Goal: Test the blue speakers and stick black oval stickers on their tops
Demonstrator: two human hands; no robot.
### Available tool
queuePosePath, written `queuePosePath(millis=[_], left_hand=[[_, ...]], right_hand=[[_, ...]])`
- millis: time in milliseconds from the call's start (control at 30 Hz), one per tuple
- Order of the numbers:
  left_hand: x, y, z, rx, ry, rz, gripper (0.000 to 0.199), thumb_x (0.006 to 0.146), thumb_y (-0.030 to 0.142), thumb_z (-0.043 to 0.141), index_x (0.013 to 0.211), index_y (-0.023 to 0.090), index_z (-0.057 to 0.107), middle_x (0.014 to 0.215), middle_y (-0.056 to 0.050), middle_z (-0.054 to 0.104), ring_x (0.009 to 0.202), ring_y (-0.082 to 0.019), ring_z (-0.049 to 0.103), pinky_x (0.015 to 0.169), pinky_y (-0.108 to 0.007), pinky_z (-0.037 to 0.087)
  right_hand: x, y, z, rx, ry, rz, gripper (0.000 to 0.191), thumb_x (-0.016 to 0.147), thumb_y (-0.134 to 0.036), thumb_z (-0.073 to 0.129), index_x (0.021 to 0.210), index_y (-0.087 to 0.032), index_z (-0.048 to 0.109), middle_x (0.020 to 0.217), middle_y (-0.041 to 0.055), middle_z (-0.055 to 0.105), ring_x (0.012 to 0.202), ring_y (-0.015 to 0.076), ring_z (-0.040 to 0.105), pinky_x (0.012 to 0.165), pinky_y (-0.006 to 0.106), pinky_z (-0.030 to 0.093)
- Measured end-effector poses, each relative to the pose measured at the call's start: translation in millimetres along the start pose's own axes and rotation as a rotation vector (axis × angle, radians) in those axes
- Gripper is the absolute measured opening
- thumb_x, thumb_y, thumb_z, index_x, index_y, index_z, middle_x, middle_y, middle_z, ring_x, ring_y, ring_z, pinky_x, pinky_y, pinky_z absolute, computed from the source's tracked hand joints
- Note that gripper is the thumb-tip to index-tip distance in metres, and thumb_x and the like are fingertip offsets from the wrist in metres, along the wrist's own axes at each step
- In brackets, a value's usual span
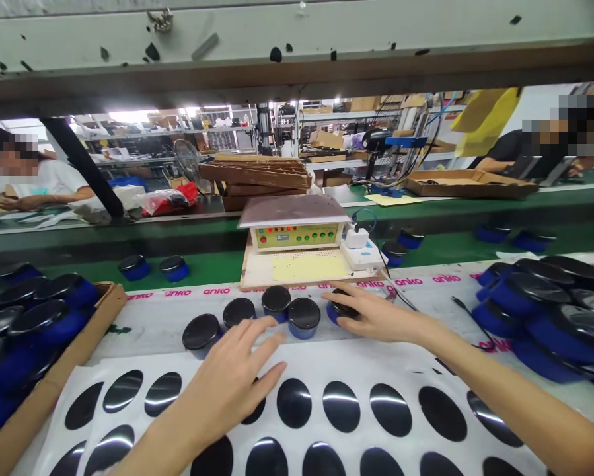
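Note:
My right hand [371,314] has its fingers around a round blue case with a glossy black top [343,301], which stands on the bench behind the sheet. My left hand [242,363] is held over the white sheet [316,363] with its fingers spread and nothing in them. Rows of black round stickers [294,403] cover that sheet. Between and beyond my hands stand several similar blue cases [304,317]; the leftmost case [201,332] is partly hidden by my left hand.
A cardboard box [113,297] full of blue cases is at the left; a pile of cases [544,311] rises at the right. Behind stands a control box [297,235] with lit indicators and a plugged-in cable. More cases [174,268] rest on the green belt [212,254]. People sit across.

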State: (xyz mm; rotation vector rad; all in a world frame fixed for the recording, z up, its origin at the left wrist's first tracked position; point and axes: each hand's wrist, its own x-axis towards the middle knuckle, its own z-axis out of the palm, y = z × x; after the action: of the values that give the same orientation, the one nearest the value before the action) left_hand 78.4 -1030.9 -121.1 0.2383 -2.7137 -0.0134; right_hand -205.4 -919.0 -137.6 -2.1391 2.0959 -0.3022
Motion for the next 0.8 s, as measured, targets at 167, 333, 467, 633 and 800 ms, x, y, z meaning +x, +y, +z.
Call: queuePosePath(millis=[167, 333, 467, 633, 800], left_hand=[[-30, 7, 2.3, -0.081, 0.002, -0.135, 0.019, 0.092, 0.023, 0.046, 0.109, 0.023, 0.055, 0.109, -0.007, 0.059, 0.094, -0.021, 0.059, 0.078, -0.036, 0.053], [-51, 25, 14.6, -0.127, 0.033, -0.276, 0.019, 0.092, 0.024, 0.045, 0.108, 0.024, 0.056, 0.108, -0.006, 0.062, 0.100, -0.020, 0.060, 0.081, -0.032, 0.055], [-61, 40, 37.0, 0.005, -0.088, -0.213, 0.040, 0.093, 0.031, 0.044, 0.132, 0.021, 0.043, 0.137, -0.006, 0.049, 0.126, -0.026, 0.046, 0.096, -0.042, 0.051], [-72, 36, 52.3, 0.083, -0.161, -0.181, 0.051, 0.095, 0.021, 0.037, 0.144, 0.018, 0.023, 0.144, -0.004, 0.039, 0.134, -0.022, 0.035, 0.105, -0.043, 0.044], [-71, 31, 51.4, 0.056, -0.147, -0.189, 0.052, 0.094, 0.019, 0.038, 0.144, 0.019, 0.022, 0.143, -0.004, 0.040, 0.135, -0.021, 0.033, 0.106, -0.043, 0.042]], right_hand=[[6, 0, 0, 0.013, 0.020, -0.062, 0.036, 0.089, -0.031, 0.043, 0.120, -0.024, 0.059, 0.122, 0.0102, 0.055, 0.104, 0.0238, 0.058, 0.090, 0.037, 0.047], [10, -6, 3, 0.007, 0.059, 0.002, 0.037, 0.091, -0.033, 0.038, 0.118, -0.019, 0.059, 0.121, 0.0141, 0.053, 0.101, 0.0286, 0.058, 0.085, 0.045, 0.047], [-4, -34, -10, -0.033, 0.197, 0.041, 0.043, 0.089, -0.042, 0.044, 0.124, -0.018, 0.052, 0.129, 0.0154, 0.048, 0.114, 0.0338, 0.048, 0.092, 0.051, 0.042], [-39, -108, 1, 0.262, -0.212, -0.228, 0.022, 0.085, -0.024, 0.055, 0.107, -0.022, 0.056, 0.103, 0.0057, 0.061, 0.093, 0.0201, 0.059, 0.081, 0.032, 0.050], [-45, -144, 28, 0.107, -0.335, -0.445, 0.028, 0.067, -0.008, 0.064, 0.094, -0.015, 0.060, 0.102, 0.0114, 0.063, 0.092, 0.0264, 0.059, 0.080, 0.035, 0.052]])
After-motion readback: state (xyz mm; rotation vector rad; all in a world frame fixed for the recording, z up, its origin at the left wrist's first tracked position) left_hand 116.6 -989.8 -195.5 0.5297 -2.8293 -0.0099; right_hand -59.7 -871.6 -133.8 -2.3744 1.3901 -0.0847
